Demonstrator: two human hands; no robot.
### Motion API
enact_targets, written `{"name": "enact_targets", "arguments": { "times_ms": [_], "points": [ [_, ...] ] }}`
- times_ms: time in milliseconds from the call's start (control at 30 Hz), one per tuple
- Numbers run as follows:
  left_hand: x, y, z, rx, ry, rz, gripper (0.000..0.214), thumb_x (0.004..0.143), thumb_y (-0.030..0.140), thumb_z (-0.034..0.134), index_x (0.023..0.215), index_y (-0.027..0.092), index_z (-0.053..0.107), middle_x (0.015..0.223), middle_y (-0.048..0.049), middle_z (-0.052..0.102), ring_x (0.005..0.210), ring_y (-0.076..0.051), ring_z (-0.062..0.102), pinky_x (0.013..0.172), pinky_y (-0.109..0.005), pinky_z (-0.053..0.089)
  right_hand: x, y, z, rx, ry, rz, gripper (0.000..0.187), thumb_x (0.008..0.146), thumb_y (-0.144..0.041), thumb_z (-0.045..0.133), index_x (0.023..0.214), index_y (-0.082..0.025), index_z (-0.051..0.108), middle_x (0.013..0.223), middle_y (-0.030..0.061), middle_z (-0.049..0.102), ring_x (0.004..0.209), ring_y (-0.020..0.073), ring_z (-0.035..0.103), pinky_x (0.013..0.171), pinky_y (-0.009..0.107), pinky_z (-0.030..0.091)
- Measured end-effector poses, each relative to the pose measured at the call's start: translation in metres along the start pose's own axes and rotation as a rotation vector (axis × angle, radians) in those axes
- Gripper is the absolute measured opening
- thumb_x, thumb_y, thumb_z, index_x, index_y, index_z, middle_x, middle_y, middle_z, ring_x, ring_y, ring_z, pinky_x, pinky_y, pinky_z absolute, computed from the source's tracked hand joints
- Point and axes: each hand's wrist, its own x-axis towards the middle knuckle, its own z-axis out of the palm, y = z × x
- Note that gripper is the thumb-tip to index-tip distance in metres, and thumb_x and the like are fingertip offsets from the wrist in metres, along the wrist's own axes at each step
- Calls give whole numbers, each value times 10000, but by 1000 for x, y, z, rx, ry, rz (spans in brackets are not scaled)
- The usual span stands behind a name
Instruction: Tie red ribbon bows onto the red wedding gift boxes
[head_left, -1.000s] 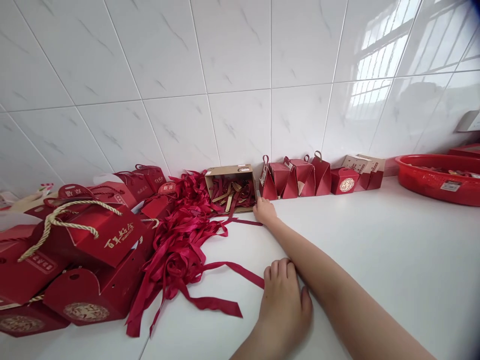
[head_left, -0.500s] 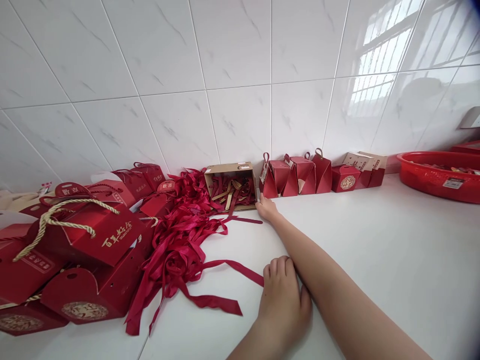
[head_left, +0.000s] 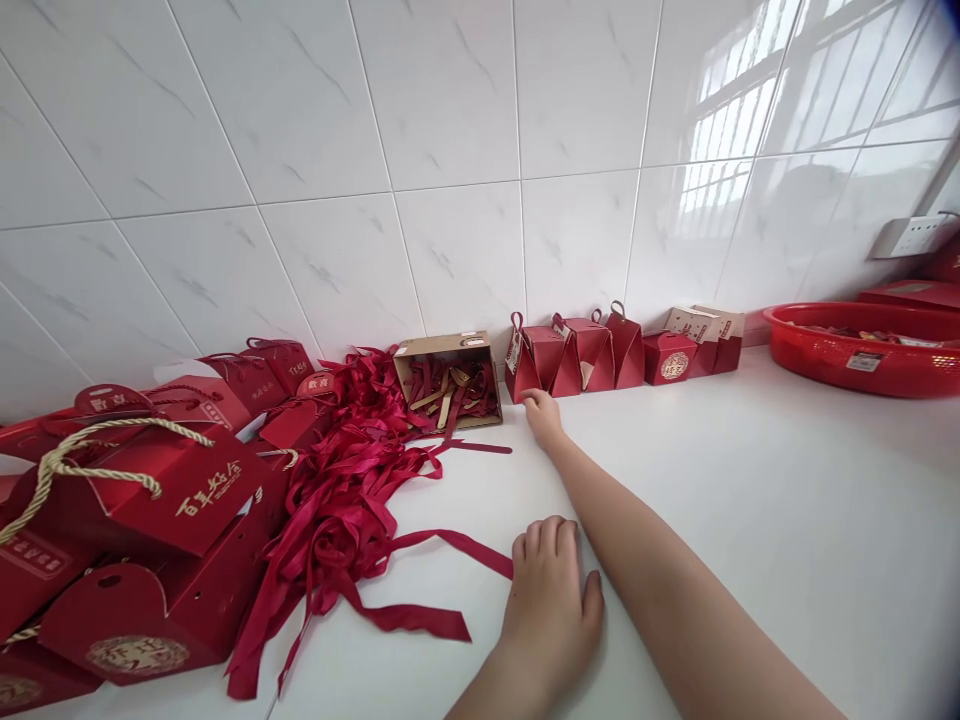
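My left hand [head_left: 551, 590] rests palm down on the white tabletop, fingers stretched forward and thumb apart. The end of a dark red ribbon [head_left: 472, 547] reaches its fingertips; whether it runs beneath them I cannot tell. Farther off, my right hand [head_left: 545, 420] reaches to the foot of the first red gift box [head_left: 523, 372] in a row by the wall. Its fingers point left in front of that box and hold nothing visible. Left of it, an open cardboard box [head_left: 492, 420] lies on its side, with red strips and gold pieces inside.
A heap of red ribbons [head_left: 337, 500] spreads left of my hands. Beyond it are piled red gift boxes [head_left: 202, 490] with cord handles. More small boxes [head_left: 670, 357] line the tiled wall. At the far right stands a red plastic basin [head_left: 817, 355].
The view has turned slightly right. My right hand has moved right from the cardboard box's edge to the first red gift box. My left hand stays on the table.
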Motion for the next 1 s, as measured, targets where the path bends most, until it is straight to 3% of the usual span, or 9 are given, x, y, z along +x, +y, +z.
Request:
{"name": "enact_targets", "arguments": {
  "times_ms": [133,300,400,500,600,700,867,1000],
  "points": [
    [2,-2,-1,-4,-1,-10,387,853,256,419,1227,202,506,1262,-81,529,1184,-264,411,1029,-405,340,-2,21,-24,37,112,139,278,938,-332,537,1177,-197,580,1224,84,583,1016,198,604,867,402,524],
    [4,-4,-1,-62,39,-12,352,844,248,456,1186,205,527,1233,-76,565,1164,-234,465,1009,-385,390,-14,29,-36,57,122,210,283,936,-332,542,1178,-192,579,1218,85,585,1008,196,608,857,400,528],
    [4,-8,-5,-9,141,-7,277,864,225,437,1104,220,577,1175,-63,612,1130,-194,522,963,-333,442,-32,26,-41,54,97,202,289,931,-332,550,1179,-185,578,1216,85,586,1011,200,608,858,405,527],
    [3,-17,-15,144,266,-83,279,849,190,452,1079,219,608,1216,-64,606,1202,-196,491,1018,-349,400,-55,22,-51,44,66,192,290,930,-333,552,1176,-183,579,1211,84,589,1006,200,610,852,402,530],
    [-2,-32,-27,258,370,-287,428,825,193,479,1247,160,543,1445,-152,422,1373,-318,299,1111,-525,231,-82,19,-62,15,29,177,274,935,-332,542,1168,-193,585,1222,84,584,1007,195,607,856,396,529],
    [-14,-51,-38,334,421,-521,594,835,285,492,1391,94,408,1548,-242,203,1423,-434,137,1093,-650,111,-110,17,-72,-39,-14,142,275,937,-339,538,1171,-201,585,1260,87,565,1044,202,592,890,414,511],
    [-44,-80,-55,413,427,-663,691,853,435,468,1469,166,309,1592,-185,85,1453,-403,30,1131,-602,61,-148,17,-84,-156,-91,73,353,901,-289,517,1232,-185,578,1344,118,515,1280,288,433,1036,460,385],
    [-66,-101,-75,477,450,-675,713,866,430,456,1496,172,246,1600,-169,6,1448,-416,-25,1130,-603,79,-164,16,-87,-231,-89,87,598,843,-249,436,1424,-111,389,1421,153,446,1389,348,257,1080,452,319]
  ]
}}
